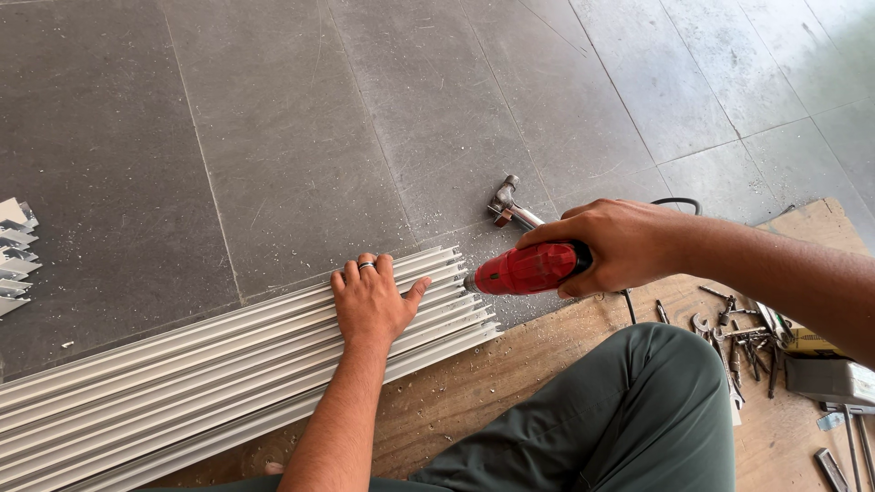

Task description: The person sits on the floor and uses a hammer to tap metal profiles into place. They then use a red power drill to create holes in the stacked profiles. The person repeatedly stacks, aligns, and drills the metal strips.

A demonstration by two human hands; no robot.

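Observation:
My left hand (372,299) lies flat, fingers spread, on a bundle of long pale aluminium profiles (182,383) that lie side by side on the floor; a ring is on one finger. My right hand (620,244) grips a red power drill (527,270), held level, its nose pointing at the right ends of the profiles (469,290). The drill's black cord (679,202) loops behind my wrist. I crouch with my knee in green trousers (652,410) below the drill.
A hammer (509,208) lies on the grey tiled floor just beyond the drill. A wooden board (802,228) under me carries several wrenches and bits (743,342) and a metal tool (834,381) at right. Short cut profile pieces (14,255) sit at far left.

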